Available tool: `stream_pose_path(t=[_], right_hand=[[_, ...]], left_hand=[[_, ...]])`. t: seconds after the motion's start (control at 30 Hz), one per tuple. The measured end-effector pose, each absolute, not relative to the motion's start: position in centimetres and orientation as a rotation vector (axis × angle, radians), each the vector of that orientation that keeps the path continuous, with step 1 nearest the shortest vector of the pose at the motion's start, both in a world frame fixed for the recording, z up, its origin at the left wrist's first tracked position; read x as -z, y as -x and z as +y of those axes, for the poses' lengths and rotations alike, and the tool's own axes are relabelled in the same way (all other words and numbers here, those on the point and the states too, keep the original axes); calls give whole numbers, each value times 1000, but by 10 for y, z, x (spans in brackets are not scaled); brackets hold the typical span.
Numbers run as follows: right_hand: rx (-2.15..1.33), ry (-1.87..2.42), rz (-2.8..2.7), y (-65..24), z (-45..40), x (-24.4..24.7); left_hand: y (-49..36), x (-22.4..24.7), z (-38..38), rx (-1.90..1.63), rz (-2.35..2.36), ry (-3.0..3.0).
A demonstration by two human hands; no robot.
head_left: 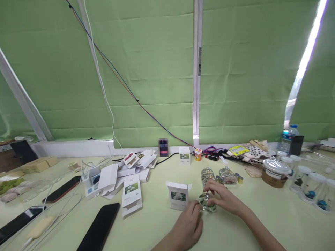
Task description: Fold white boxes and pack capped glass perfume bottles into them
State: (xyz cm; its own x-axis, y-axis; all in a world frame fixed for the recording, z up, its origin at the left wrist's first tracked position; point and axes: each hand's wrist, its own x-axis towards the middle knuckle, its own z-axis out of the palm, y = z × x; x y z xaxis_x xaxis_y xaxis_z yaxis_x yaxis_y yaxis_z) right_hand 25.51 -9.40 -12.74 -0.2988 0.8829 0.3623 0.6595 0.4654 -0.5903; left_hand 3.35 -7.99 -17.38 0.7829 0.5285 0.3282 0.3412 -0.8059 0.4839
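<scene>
A small clear glass jar [208, 208] with greenish contents stands on the table between my hands. My left hand [186, 226] is curled, its fingertips against the jar's left side. From the right, my right hand [226, 198] reaches over the jar, with thumb and fingers closed around its top. Just left of the jar stands an upright white box [178, 197] with a flower picture and its top flaps open. Behind my right hand sit more glass jars [207, 173], and another group of jars [227, 174] lies to their right, beside small gold-coloured caps [239, 179].
Folded white boxes [131, 193] pile up on the left, near phones [101, 226] and white cables [69, 209]. A closed box [184, 157] and a small tub [198, 154] stand at the back. Clear containers [314, 184] and a foil-lidded bowl [276, 172] line the right.
</scene>
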Motion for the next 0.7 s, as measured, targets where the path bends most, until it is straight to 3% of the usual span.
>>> stream_pose_path(t=[0.2,0.4,0.7], right_hand=[[-448,1258,-2000,-249,-87,136],[-288,1437,-1670,-287,-74,145],[-151,1720,-1317,-311,-84,208]], left_hand=[[-43,196,-69,-803,804,-2398],[-67,182,-63,-797,862,-2032],[-60,186,-63,-796,835,-2032]])
